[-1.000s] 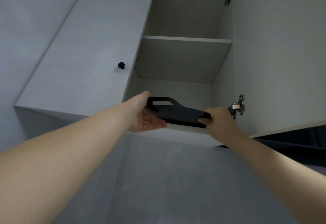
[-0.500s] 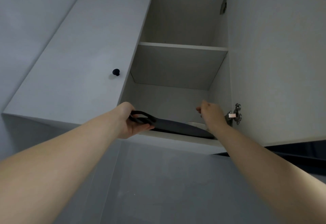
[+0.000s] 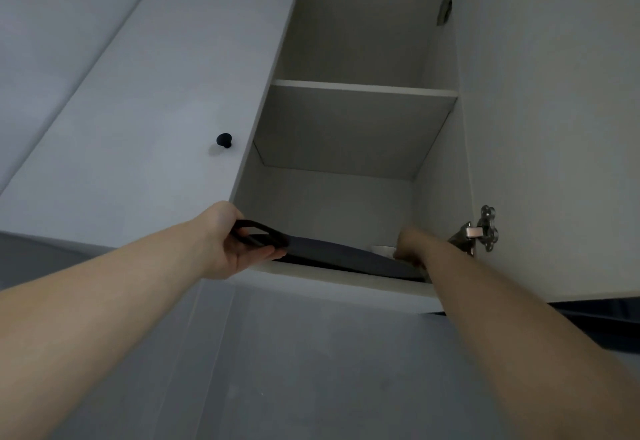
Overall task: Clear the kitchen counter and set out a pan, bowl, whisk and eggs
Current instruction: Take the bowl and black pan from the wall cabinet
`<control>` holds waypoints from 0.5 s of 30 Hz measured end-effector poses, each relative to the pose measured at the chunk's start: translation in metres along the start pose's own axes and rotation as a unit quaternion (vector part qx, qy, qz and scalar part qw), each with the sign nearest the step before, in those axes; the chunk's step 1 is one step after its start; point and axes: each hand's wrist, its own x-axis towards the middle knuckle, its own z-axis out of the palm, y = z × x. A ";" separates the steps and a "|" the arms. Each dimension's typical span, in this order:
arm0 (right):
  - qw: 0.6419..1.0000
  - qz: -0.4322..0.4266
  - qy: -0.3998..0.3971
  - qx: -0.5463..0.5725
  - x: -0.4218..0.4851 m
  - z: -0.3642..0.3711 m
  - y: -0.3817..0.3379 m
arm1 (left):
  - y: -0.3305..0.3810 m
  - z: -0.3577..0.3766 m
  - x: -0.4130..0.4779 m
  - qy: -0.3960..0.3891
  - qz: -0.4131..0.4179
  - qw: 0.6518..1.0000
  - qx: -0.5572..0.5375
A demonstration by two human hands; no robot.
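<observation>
Both arms reach up to the open wall cabinet (image 3: 346,278), and the grip to watch is on the left. The left hand (image 3: 230,242) holds the black board (image 3: 339,256) by its handle end: the thumb lies over the top of the looped handle while the fingers (image 3: 266,252) stretch fairly straight underneath, so the board is pinched between thumb and fingers at the front left corner of the cabinet floor. The board itself lies nearly flat along the front edge of that floor, its handle sticking out past the left corner and its far end running toward the right wall. The right hand (image 3: 412,247) is inside the cabinet at the right end, its back turned this way; its fingers are hidden behind it, so I cannot tell whether they are spread or closed, nor what they touch. Just to its left, behind the board, a bit of a white dish (image 3: 382,249) shows. Above them the middle shelf (image 3: 363,88) spans the cabinet. The closed door (image 3: 156,93) on the left carries a black knob (image 3: 224,140); the open door (image 3: 554,128) on the right hangs from a metal hinge (image 3: 483,230) beside the right wrist.
</observation>
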 end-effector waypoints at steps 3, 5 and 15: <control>0.998 -0.009 0.068 0.013 0.014 0.012 0.010 | 0.004 0.000 0.000 -0.001 0.006 1.000 -0.005; 0.993 -0.012 0.117 0.026 0.015 0.014 0.011 | 0.005 0.002 0.000 0.000 0.014 1.000 -0.011; 0.972 -0.003 0.226 0.057 0.012 -0.014 0.013 | 0.016 0.018 -0.016 -0.003 0.051 0.999 0.019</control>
